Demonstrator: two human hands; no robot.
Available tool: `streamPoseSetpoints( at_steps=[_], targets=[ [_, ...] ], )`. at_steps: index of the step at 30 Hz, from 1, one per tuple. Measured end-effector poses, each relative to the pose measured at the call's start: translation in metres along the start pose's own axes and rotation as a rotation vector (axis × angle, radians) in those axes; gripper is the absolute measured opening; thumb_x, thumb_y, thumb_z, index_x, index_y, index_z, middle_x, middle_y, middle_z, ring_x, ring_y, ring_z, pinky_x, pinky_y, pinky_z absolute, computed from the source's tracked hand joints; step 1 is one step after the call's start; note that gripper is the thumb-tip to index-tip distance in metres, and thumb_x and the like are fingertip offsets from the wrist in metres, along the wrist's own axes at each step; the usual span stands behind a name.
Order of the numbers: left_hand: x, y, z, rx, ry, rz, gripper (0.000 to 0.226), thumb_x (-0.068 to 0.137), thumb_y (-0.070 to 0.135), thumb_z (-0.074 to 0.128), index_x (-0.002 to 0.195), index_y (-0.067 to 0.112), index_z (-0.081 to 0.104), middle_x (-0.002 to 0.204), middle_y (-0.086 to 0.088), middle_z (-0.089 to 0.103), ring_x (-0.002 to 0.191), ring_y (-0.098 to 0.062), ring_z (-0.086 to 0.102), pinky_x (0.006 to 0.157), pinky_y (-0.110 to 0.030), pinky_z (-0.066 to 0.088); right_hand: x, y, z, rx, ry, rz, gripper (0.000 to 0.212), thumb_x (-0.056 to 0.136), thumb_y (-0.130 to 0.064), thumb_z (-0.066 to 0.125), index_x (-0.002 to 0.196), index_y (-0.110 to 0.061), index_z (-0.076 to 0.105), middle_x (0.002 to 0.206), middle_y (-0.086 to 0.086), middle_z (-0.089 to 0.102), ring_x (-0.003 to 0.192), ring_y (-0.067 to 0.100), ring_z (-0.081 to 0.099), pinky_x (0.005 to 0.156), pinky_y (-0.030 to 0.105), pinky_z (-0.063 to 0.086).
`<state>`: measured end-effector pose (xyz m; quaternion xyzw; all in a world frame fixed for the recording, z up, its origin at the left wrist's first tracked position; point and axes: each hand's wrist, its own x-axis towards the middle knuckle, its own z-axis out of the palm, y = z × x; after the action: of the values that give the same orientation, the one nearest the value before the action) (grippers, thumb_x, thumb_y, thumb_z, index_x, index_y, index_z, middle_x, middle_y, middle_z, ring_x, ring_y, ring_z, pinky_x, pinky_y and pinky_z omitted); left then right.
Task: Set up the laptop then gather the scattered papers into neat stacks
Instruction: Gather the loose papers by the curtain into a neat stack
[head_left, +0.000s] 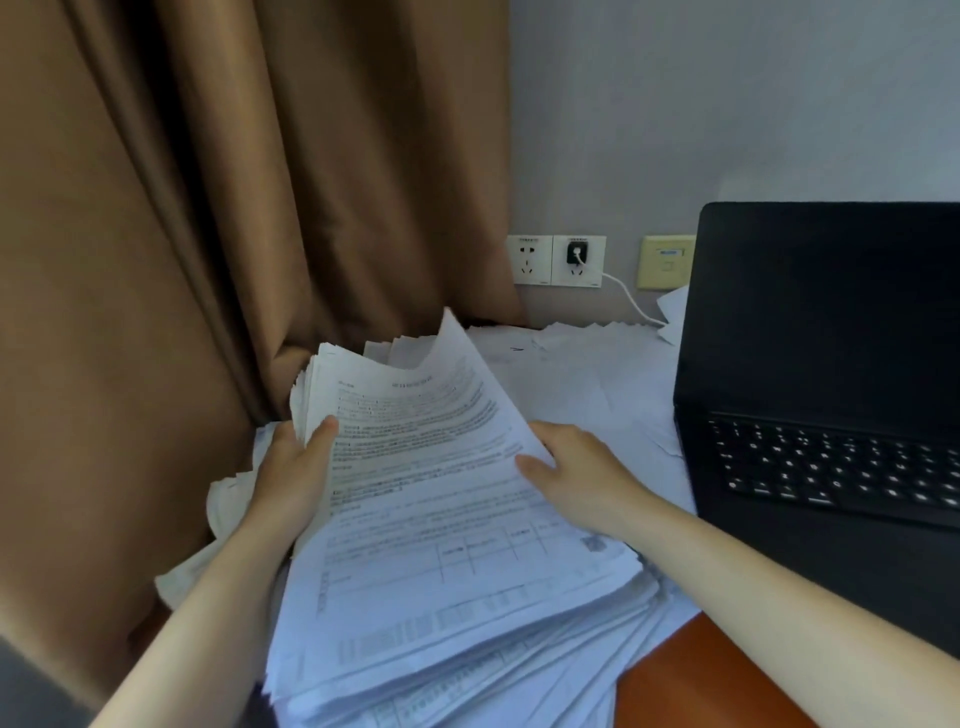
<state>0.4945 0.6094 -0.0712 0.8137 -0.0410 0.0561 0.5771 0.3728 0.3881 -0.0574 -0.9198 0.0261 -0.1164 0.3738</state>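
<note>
1. Biggest thing we see is the brown curtain, filling the whole left side and hanging down behind the counter's far left corner.
2. The black laptop sits open on the right with a dark screen. The keys have white legends, too small for us to read.
3. The stack of papers is in the middle, just left of the laptop. It's thick and messy, with its edges fanned out. The top sheet has printed lines and a table grid, all too blurry to read.
4. Loose sheets cover the back of the counter, and orange-brown wood shows at the near edge.
5. Our left hand grips the stack's left edge with the thumb on top.
6. Our right hand holds the right edge of the upper sheets, thumb on the page and fingers tucked behind. The far corner of those sheets curls up.
7. On the wall are two white sockets. The right one has a black plug with a white cable running behind the laptop.
8. Next to those is a yellow wall plate with a blue label we can't read.
</note>
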Motion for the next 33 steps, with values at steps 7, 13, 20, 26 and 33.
streamPoseSetpoints(
  at_steps=[7, 13, 20, 26, 33],
  targets=[
    [0.0, -0.004, 0.0, -0.016, -0.013, 0.044, 0.041, 0.095, 0.022, 0.052, 0.132, 0.007, 0.042, 0.112, 0.0, 0.052, 0.1, -0.017, 0.049, 0.086, -0.029, 0.038, 0.003, 0.005, -0.015, 0.185, -0.135, 0.057, 0.029, 0.099, -0.017, 0.045, 0.125, -0.019, 0.059, 0.121, -0.008, 0.063, 0.109, 0.008, 0.06, 0.094, 0.023, 0.049],
    [0.002, -0.008, 0.0, 0.015, -0.027, 0.056, 0.037, 0.095, 0.018, 0.051, 0.131, 0.01, 0.044, 0.112, 0.0, 0.054, 0.1, -0.017, 0.051, 0.087, -0.03, 0.04, -0.004, 0.011, -0.008, 0.136, -0.141, 0.065, 0.031, 0.096, -0.02, 0.05, 0.127, -0.026, 0.055, 0.121, -0.011, 0.062, 0.112, 0.009, 0.056, 0.097, 0.03, 0.047],
    [0.004, -0.011, -0.003, 0.082, -0.057, 0.057, 0.042, 0.093, 0.018, 0.057, 0.131, 0.01, 0.042, 0.125, -0.006, 0.057, 0.11, -0.024, 0.054, 0.089, -0.032, 0.042, -0.012, -0.005, -0.014, -0.464, -0.083, -0.1, 0.08, 0.091, -0.048, 0.052, 0.151, -0.028, 0.003, 0.156, -0.01, 0.005, 0.143, 0.011, 0.002, 0.115, 0.029, 0.01],
    [-0.001, -0.007, -0.002, 0.063, -0.048, 0.066, 0.041, 0.095, 0.016, 0.053, 0.133, 0.012, 0.041, 0.128, -0.006, 0.055, 0.107, -0.019, 0.052, 0.087, -0.03, 0.04, -0.032, -0.027, -0.025, -0.402, -0.616, -0.071, 0.096, 0.072, -0.063, 0.066, 0.145, -0.051, 0.006, 0.152, -0.029, -0.014, 0.137, -0.006, -0.023, 0.119, 0.033, -0.004],
    [0.002, -0.007, -0.005, 0.048, -0.063, 0.054, 0.04, 0.093, 0.019, 0.055, 0.131, 0.011, 0.045, 0.117, -0.001, 0.058, 0.103, -0.019, 0.054, 0.082, -0.029, 0.04, -0.04, -0.037, -0.019, -0.495, -0.676, -0.107, 0.098, 0.071, -0.062, 0.07, 0.143, -0.057, 0.003, 0.152, -0.028, -0.016, 0.138, -0.003, -0.024, 0.118, 0.042, -0.006]
  ],
)
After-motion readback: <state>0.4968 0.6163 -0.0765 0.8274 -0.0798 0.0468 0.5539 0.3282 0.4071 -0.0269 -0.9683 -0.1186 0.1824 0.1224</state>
